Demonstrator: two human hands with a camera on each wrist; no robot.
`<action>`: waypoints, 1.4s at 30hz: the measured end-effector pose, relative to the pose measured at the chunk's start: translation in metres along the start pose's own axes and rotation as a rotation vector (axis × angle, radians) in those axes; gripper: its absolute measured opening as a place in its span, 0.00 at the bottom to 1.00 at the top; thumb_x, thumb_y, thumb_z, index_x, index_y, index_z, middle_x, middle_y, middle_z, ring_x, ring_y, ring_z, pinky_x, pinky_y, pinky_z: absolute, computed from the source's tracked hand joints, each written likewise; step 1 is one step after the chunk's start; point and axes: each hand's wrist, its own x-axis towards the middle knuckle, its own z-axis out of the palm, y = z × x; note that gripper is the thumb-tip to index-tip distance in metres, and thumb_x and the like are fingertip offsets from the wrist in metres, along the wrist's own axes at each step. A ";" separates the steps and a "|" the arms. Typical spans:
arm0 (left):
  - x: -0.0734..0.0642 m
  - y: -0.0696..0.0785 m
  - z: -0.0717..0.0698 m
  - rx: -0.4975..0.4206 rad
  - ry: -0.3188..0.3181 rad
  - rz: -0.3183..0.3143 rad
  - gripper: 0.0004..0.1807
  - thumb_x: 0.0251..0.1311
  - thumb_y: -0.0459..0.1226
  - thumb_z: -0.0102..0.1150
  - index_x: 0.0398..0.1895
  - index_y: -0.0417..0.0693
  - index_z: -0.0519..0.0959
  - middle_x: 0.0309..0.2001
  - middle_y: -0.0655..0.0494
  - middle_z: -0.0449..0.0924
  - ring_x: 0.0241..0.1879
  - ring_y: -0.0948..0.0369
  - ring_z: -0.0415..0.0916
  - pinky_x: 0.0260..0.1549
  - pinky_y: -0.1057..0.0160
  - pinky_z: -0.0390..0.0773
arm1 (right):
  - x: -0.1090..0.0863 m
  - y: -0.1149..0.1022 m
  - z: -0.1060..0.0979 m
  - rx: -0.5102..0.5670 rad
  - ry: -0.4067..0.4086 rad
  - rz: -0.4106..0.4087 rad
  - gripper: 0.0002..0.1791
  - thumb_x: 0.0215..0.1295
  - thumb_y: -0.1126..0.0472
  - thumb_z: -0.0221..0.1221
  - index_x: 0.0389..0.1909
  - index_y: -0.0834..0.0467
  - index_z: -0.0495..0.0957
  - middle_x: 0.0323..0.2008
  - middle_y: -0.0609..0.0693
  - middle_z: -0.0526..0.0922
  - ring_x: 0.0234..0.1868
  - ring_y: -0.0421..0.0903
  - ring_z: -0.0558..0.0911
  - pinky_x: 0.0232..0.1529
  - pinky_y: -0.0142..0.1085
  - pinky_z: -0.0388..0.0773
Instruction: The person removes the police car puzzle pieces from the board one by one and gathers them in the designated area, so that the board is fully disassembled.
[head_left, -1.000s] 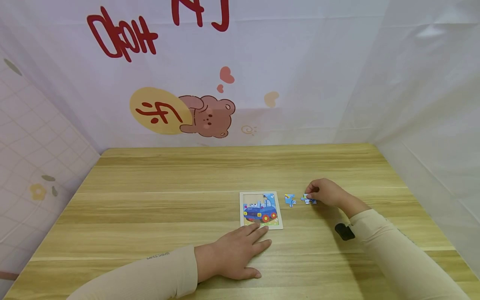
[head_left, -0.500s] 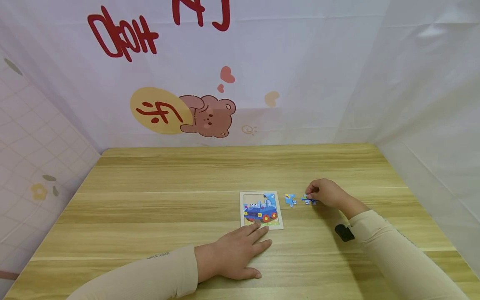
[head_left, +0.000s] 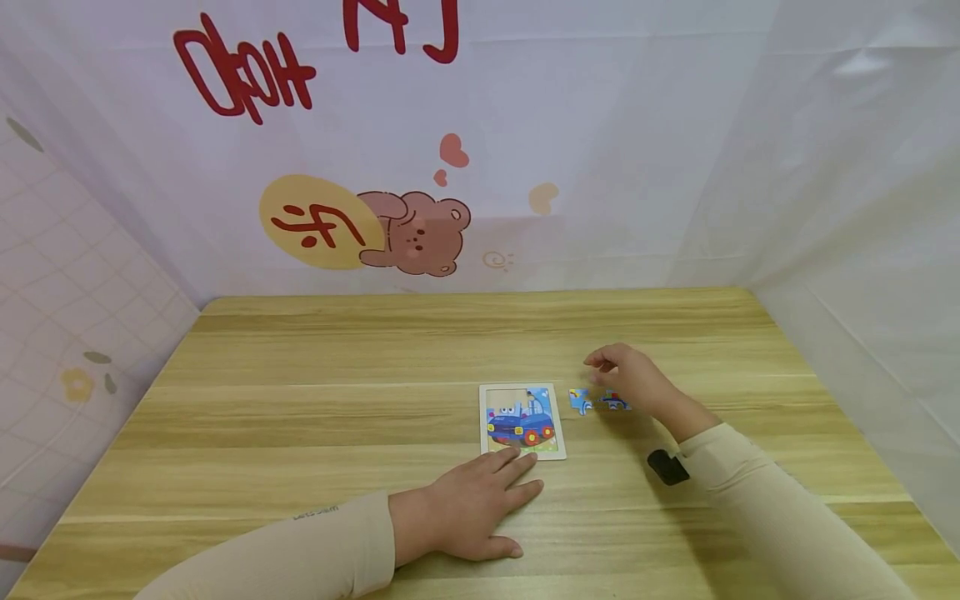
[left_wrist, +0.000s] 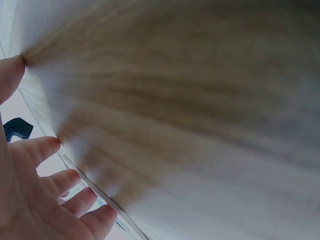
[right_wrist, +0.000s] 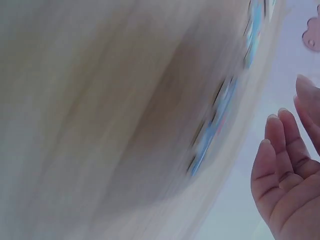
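My left hand (head_left: 480, 504) rests flat on the table with its fingers spread. Its fingertips touch the lower edge of a picture puzzle in a white frame (head_left: 560, 453), which shows a blue truck with red wheels; a bare beige gap (head_left: 507, 398) lies at its upper left. To the right of the frame lie a light blue jigsaw piece (head_left: 579, 401) and, farther right, a blue and red jigsaw piece (head_left: 617, 402). Above these hovers my right hand (head_left: 630, 379), fingers loosely bent; the right wrist view shows nothing held by the visible fingers (right_wrist: 274, 135).
The wood-grain table (head_left: 337, 350) reaches back to a white curtain (head_left: 622, 125) with a printed bear (head_left: 420, 237) and red characters. White cloth also hangs at both sides. A black object (head_left: 667, 467) sits by the right sleeve.
My right hand has let go of the farther jigsaw piece and moved up and left. That piece shows blue and red where it looked pale with green. The left hand stays put.
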 end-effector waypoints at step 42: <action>0.000 -0.001 0.001 0.014 0.019 0.007 0.39 0.63 0.65 0.44 0.71 0.55 0.64 0.72 0.49 0.57 0.71 0.52 0.56 0.65 0.59 0.62 | 0.018 -0.050 0.053 -0.191 -0.121 -0.079 0.14 0.59 0.65 0.66 0.46 0.62 0.82 0.41 0.53 0.77 0.40 0.46 0.74 0.47 0.42 0.75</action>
